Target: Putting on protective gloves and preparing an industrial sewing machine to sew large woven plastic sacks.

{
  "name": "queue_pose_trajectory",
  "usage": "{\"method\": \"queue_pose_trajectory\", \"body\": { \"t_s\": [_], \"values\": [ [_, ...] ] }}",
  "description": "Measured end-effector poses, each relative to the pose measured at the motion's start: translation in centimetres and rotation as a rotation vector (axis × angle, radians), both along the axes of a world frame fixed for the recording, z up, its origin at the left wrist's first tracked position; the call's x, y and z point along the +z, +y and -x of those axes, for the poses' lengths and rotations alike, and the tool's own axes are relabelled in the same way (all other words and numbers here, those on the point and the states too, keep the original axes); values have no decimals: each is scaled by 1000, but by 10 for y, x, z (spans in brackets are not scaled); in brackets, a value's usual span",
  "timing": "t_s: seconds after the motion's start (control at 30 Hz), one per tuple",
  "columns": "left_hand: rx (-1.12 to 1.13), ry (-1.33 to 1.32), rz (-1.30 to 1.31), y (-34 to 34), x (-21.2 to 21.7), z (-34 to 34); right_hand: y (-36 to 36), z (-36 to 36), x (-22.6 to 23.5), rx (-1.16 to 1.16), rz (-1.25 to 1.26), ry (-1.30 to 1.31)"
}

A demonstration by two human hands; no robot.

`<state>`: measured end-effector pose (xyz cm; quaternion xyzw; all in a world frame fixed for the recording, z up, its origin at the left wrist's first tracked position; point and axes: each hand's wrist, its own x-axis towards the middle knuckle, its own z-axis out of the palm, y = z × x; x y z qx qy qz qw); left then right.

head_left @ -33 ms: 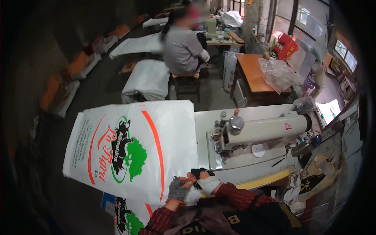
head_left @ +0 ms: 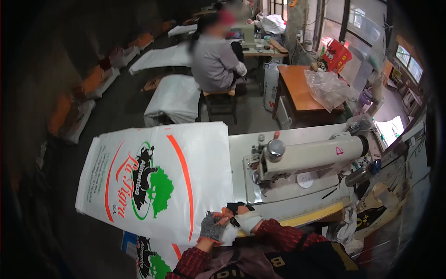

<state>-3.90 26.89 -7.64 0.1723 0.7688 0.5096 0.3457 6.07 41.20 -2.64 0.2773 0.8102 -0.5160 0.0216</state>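
A pile of flat white woven sacks point(head_left: 211, 162), printed in red, green and black, lies left of a sewing machine point(head_left: 306, 160). At its near right corner my hands meet, fingertips drawn together. My left hand point(head_left: 213, 226), in a grey knitted glove with bare fingertips, is closed over the sack's edge. My right hand point(head_left: 244, 217) is also closed, touching the left; it has dark covering on the fingers and a white wrap at the wrist. Whatever sits between the fingers is too small and covered to make out. The machine's needle area stands beyond my right hand.
Another printed sack point(head_left: 160, 266) hangs below the table's near edge. A yellow strip point(head_left: 306, 217) borders the machine. Ahead, a person point(head_left: 216, 63) sits on a stool beside a folded white stack point(head_left: 174, 97). An orange-topped desk point(head_left: 295, 86) holds clear plastic.
The whole view has shifted very slightly. My hands remain together at the sack's corner, with only a small movement of the fingers.
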Motion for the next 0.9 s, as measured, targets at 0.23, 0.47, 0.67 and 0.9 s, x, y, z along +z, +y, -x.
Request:
{"method": "queue_pose_trajectory", "body": {
  "t_s": [0.23,0.47,0.67,0.9],
  "values": [
    [-51,-118,-110,44,5,-67,40,-83,-25,-45,81,130],
    [-105,-101,-42,80,21,-112,63,-135,-30,-138,97,97],
    [-317,630,164,93,21,-123,75,-144,-43,-66,-102,-97],
    [-256,775,120,97,21,-129,73,-145,-29,9,-108,-82]
  ]
}}
